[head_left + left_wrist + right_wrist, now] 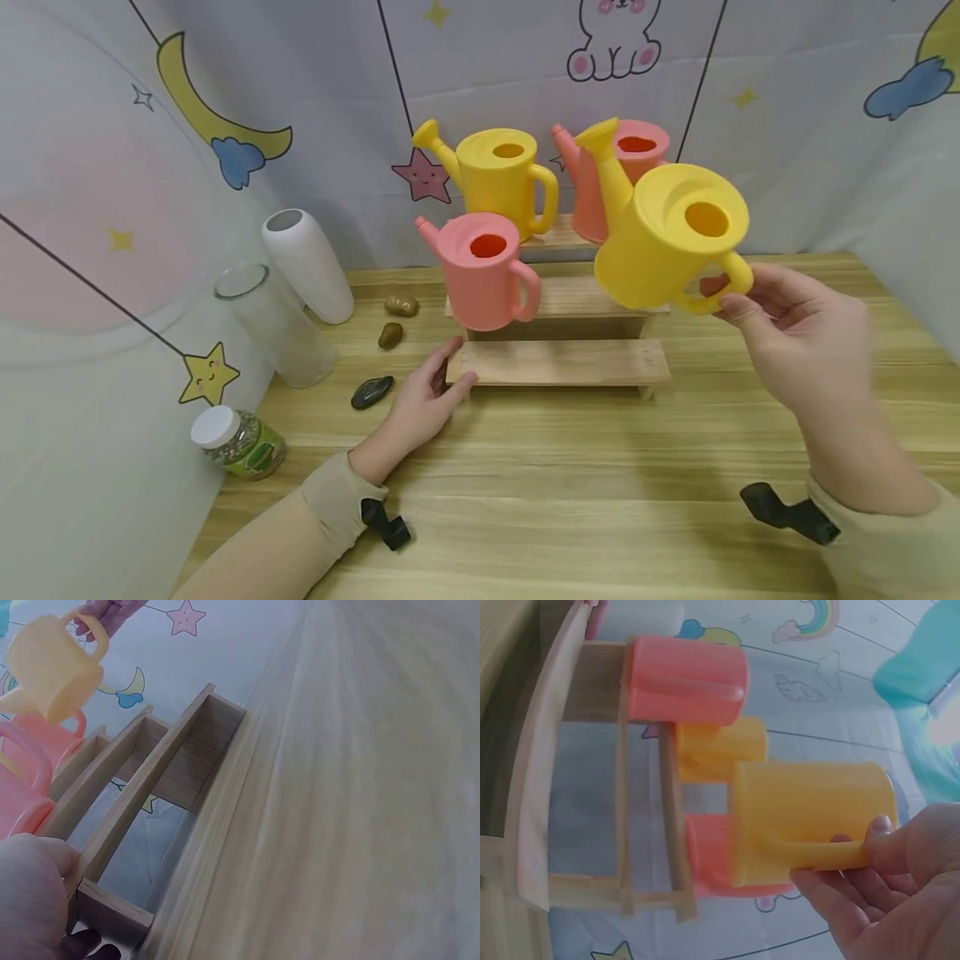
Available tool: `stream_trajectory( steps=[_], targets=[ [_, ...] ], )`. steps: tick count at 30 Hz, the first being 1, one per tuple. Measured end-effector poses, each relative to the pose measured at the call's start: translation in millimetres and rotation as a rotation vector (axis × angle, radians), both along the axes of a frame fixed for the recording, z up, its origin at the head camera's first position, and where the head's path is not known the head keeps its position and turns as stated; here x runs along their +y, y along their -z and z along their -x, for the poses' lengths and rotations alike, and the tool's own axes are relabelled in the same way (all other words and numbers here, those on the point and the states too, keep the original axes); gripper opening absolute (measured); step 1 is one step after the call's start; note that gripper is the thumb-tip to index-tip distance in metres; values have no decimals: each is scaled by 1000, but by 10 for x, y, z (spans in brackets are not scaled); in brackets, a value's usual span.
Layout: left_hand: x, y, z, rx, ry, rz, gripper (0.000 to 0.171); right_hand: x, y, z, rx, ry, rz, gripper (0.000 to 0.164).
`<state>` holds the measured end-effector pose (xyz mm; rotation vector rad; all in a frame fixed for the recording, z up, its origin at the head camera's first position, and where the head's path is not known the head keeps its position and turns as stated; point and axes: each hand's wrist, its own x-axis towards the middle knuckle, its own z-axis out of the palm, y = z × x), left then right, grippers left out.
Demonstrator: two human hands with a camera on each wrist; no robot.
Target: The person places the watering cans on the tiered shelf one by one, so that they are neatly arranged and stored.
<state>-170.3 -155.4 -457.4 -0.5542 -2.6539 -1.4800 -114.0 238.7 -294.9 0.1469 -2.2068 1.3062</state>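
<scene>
By its handle my right hand (806,333) holds a yellow watering can (652,242) up in the air, right of and above the tiered wooden stand (558,362). Thumb and fingers pinch that handle in the right wrist view. With my left hand (423,396) I grip the left end of the stand's lowest step, thumb on the near side. A pink watering can (483,279) sits at the left of the middle step. On the top step are another yellow watering can (495,179) and a second pink watering can (590,196), partly hidden behind the held one.
Left of the stand are a white vase (311,267), a clear glass vase (281,333) and a lidded jar (243,446). Two brown stones (401,306) and a black stone (372,392) lie between them and the stand. A printed curtain (315,83) hangs behind.
</scene>
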Motion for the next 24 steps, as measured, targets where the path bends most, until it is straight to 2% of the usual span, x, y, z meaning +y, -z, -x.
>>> stream_trajectory(
  steps=[8,17,24],
  targets=[
    [-4,-18,-10,-22,-2,-9,66,-35,96,71,-80,-34,-56,29],
    [5,-35,-13,-21,-1,-3,66,-92,133,77,-96,-47,-82,26],
    [9,-42,-24,-52,6,-36,68,-135,153,73,-115,-36,-113,26]
  ],
)
